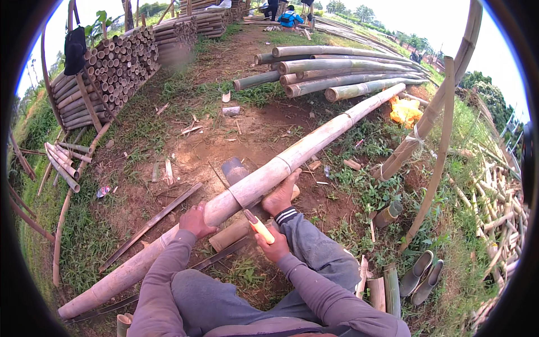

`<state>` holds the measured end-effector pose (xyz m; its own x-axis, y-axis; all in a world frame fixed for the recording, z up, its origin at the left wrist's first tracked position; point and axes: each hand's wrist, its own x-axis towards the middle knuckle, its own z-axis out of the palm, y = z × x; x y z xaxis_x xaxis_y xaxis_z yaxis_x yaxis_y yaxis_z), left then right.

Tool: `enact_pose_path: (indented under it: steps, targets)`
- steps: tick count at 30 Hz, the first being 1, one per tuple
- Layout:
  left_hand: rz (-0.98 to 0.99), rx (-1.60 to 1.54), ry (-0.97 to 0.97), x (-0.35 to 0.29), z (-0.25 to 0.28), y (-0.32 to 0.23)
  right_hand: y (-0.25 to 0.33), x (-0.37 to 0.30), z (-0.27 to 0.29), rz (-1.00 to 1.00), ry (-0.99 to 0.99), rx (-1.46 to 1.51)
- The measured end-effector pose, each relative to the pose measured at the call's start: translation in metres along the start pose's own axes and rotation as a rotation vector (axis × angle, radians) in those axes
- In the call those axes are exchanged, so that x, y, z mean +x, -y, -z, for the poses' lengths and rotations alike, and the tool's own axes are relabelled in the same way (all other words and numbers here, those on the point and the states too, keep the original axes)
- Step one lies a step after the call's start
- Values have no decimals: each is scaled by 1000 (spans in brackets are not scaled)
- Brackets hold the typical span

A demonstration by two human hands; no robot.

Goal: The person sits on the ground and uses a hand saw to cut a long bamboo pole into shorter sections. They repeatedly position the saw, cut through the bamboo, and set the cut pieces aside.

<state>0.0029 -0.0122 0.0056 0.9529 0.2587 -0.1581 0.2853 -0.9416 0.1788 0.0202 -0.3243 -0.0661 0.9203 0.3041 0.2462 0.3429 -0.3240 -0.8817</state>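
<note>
A long, thick, pale bamboo pole (264, 173) lies slantwise before me, from the lower left to the far right. My left hand (196, 220) is closed over the pole left of the saw. In my right hand (272, 244) is the light wooden handle of a hand saw (260, 226). Its thin, narrow blade crosses the pole, touching its upper side; how deep it sits I cannot tell. My bare foot (281, 194) is against the pole, just right of the blade. Under the pole, shorter bamboo pieces (230, 233) rest on the ground.
Several thick bamboo poles (348, 70) lie piled ahead. Stacked cut bamboo (120, 62) stands at the far left. A leaning bamboo post (421, 129) rises on the right, near a pair of boots (418, 275). A split bamboo strip (151, 226) lies left. A person in blue (290, 19) crouches far off.
</note>
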Motion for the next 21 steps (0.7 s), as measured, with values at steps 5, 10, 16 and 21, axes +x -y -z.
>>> enact_pose_path:
  steps: [5, 10, 16, 21]
  targets:
    - [6, 11, 2, 3, -3, -1, 6, 0, 0, -79, 16, 91]
    - [-30, 20, -54, 5, -10, 4, 14, -1, 4, -114, 35, 135]
    - [32, 56, 82, 7, 10, -14, 35, 6, 10, -63, 40, -51]
    - [33, 74, 89, 12, 11, -16, 132, 90, 26, -84, 109, -119]
